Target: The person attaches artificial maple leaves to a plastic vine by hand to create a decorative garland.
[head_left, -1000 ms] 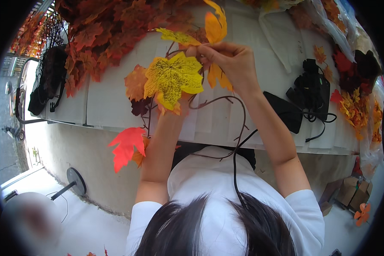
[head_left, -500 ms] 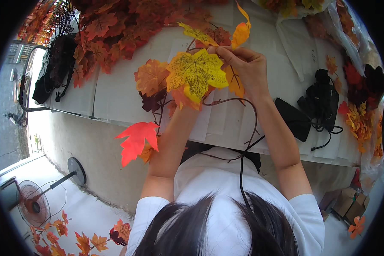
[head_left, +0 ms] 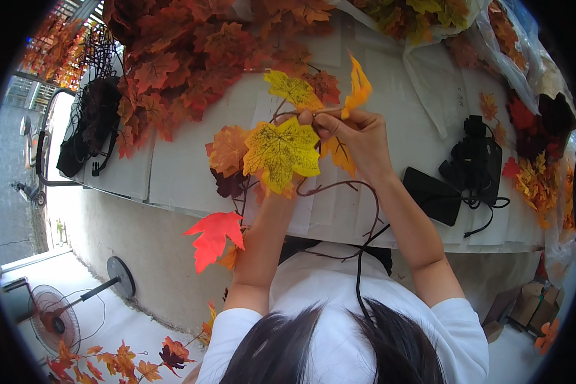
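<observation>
An artificial maple leaf garland (head_left: 372, 208) with a thin brown stem is held up between my two hands above the table. My right hand (head_left: 360, 139) pinches the stem beside an upright orange-yellow leaf (head_left: 358, 86). Close by on its left, the fingertips of my left hand (head_left: 305, 117) grip the same stem; a speckled yellow leaf (head_left: 280, 153) hides most of that hand. Orange and dark leaves cluster behind it. A bright red leaf (head_left: 214, 238) hangs beside my left forearm. The bare end of the stem loops down toward my lap.
Red-orange leaves (head_left: 198, 57) are heaped at the back left of the white table (head_left: 192, 169). A black phone (head_left: 431, 195) and a black corded device (head_left: 477, 157) lie at right. Plastic bags (head_left: 525, 70) with leaves stand beyond. A fan (head_left: 54, 320) and leaf garlands sit at lower left.
The view has shifted, so the table and hands sit lower in the picture. My hands stay close together on the stem, and the yellow leaf has tilted slightly.
</observation>
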Demonstrator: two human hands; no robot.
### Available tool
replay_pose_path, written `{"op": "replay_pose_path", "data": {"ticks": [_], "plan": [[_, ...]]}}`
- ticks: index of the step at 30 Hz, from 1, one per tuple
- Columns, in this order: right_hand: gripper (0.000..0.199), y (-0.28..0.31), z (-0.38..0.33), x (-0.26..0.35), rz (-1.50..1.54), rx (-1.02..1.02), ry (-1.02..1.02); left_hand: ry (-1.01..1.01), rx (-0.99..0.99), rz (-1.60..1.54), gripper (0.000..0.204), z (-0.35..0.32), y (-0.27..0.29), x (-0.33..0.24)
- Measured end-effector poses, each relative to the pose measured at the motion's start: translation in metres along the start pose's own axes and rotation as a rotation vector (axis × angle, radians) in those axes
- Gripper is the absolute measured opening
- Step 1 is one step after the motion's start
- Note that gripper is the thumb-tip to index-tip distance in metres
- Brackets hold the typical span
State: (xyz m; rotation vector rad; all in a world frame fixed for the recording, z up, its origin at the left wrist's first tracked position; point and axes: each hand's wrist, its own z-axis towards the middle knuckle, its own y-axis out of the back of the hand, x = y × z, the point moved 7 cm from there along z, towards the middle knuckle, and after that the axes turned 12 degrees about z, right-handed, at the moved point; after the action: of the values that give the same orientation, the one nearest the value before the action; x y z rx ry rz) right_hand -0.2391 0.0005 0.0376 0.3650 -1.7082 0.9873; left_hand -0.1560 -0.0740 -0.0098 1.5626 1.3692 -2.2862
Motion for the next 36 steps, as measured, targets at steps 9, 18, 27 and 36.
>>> {"op": "replay_pose_path", "data": {"ticks": [9,18,27,36], "plan": [[0.014,0.004,-0.006,0.007,-0.283,0.082,0.179,0.066,0.082,-0.521,0.026,-0.016,-0.022,-0.015],[0.011,-0.003,-0.010,0.010,-0.227,0.096,0.202,0.056,0.157,-0.295,0.036,-0.013,-0.013,-0.015],[0.011,-0.003,-0.011,0.007,-0.206,0.050,0.121,0.392,0.210,-0.863,0.015,-0.023,-0.037,-0.009],[0.012,0.000,-0.008,0.000,-0.135,0.075,0.102,0.099,-0.105,-0.273,0.021,-0.021,-0.011,-0.009]]}}
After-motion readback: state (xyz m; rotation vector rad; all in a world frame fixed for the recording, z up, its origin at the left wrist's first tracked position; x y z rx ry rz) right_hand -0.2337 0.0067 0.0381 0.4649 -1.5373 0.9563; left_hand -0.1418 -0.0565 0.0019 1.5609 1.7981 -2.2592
